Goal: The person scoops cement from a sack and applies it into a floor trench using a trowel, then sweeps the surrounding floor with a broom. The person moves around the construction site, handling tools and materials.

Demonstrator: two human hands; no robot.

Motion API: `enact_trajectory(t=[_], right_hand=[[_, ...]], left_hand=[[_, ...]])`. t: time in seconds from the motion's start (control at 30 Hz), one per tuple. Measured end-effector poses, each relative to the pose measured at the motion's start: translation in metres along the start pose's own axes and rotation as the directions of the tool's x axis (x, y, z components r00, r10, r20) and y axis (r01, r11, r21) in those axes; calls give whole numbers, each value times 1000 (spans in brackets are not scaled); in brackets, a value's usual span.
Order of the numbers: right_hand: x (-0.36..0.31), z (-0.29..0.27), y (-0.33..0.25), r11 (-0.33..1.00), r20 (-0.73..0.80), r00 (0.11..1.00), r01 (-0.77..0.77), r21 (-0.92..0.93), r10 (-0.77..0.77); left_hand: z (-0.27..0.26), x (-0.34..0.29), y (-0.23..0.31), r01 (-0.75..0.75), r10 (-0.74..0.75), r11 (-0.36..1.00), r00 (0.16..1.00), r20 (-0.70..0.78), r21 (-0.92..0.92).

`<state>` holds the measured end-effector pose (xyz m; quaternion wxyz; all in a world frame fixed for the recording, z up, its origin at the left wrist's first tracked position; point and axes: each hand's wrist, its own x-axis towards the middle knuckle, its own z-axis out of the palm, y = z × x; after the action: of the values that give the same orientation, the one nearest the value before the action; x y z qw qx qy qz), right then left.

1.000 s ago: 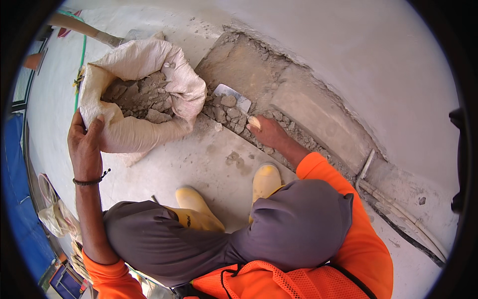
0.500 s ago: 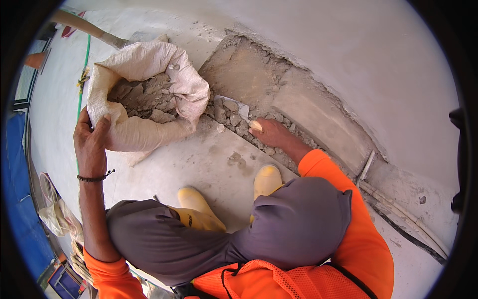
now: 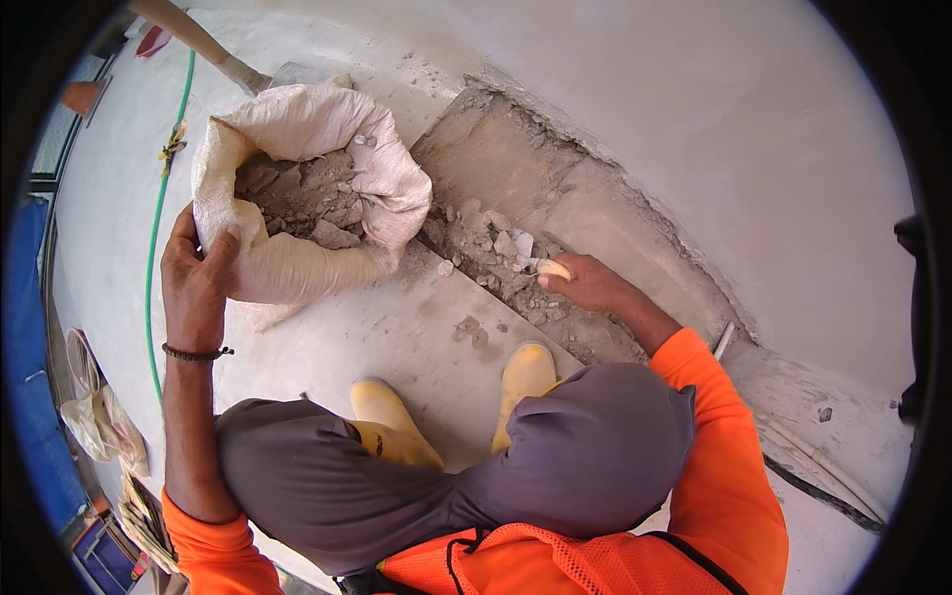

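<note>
My left hand [image 3: 203, 273] grips the near left rim of a white woven sack [image 3: 317, 268], thumb over the edge. The sack stands with its mouth rolled wide, and grey rubble [image 3: 307, 198] fills what I can see inside. My right hand [image 3: 592, 285] is closed around the pale handle of a trowel [image 3: 551, 268]. Its metal blade is partly covered by broken concrete chunks [image 3: 496, 243], which lie in a shallow trench [image 3: 516, 149] along the wall.
A long wooden handle [image 3: 193, 40] leans behind the sack. To the left a green hose [image 3: 159, 238] runs over the pale floor. Pipes and a black cable [image 3: 823, 491] lie at the right. My yellow boots [image 3: 526, 377] stand by the trench edge.
My right hand has drawn the trowel to the right and nearer along the trench, and rubble now covers more of its blade. The left hand keeps its hold on the sack.
</note>
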<state>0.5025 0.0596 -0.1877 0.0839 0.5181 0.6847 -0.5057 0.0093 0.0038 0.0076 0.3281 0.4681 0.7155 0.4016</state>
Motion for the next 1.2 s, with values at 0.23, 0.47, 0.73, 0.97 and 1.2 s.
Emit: enact_trajectory(t=[0.23, 0.47, 0.73, 0.97, 1.2], right_hand=[[-69, -107, -129, 974, 6, 1000, 8, -224, -7], [-31, -66, -261, 881, -4, 930, 347, -321, -367], [28, -14, -100, 978, -512, 845, 58, -198, -154], [94, 37, -42, 985, -388, 921, -30, -168, -38], [114, 57, -33, 977, -146, 967, 198, -84, -208]], left_hand=[[16, 4, 0, -51, 51, 999, 998, 32, -4], [18, 2, 9, -43, 44, 999, 998, 45, -32], [-27, -10, -15, -12, 11, 999, 1000, -19, -40], [-44, 11, -33, -45, 2, 975, 981, -194, -219], [-56, 17, -42, -26, -15, 975, 984, -179, -223]])
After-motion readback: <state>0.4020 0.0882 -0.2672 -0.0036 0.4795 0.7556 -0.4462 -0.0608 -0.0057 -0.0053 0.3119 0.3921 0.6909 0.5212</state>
